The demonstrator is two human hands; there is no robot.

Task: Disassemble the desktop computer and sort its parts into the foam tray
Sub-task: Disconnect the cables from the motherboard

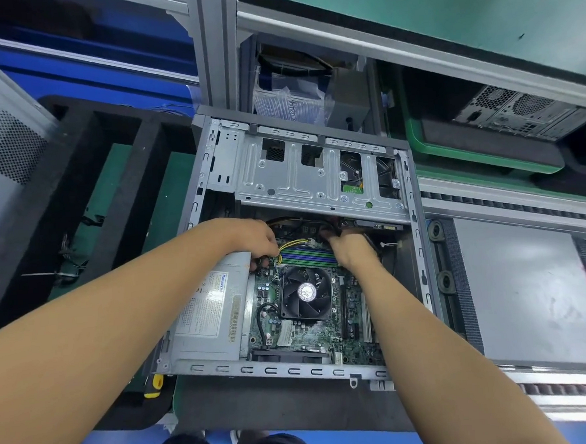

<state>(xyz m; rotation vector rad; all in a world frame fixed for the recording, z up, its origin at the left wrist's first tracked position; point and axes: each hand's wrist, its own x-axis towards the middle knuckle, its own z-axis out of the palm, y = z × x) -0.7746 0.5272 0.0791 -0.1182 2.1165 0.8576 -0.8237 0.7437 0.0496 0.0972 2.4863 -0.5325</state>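
As the opened desktop computer (316,175) lies on the worktop (279,408), a person's hands work just beyond its cooler fan (306,294). The left hand (251,241), at the fan's far left, curls its fingers round the cable bundle (293,245) beside the power supply (211,316). The right hand (351,249), at its far right, reaches under the drive cage (282,184), its fingers' grip impossible to tell. The foam tray (76,187) sits well left of the fan.

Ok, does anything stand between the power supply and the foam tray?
Yes: the case's left wall lies between the power supply and the foam tray, and yellow wires run from beside the left hand to the motherboard.
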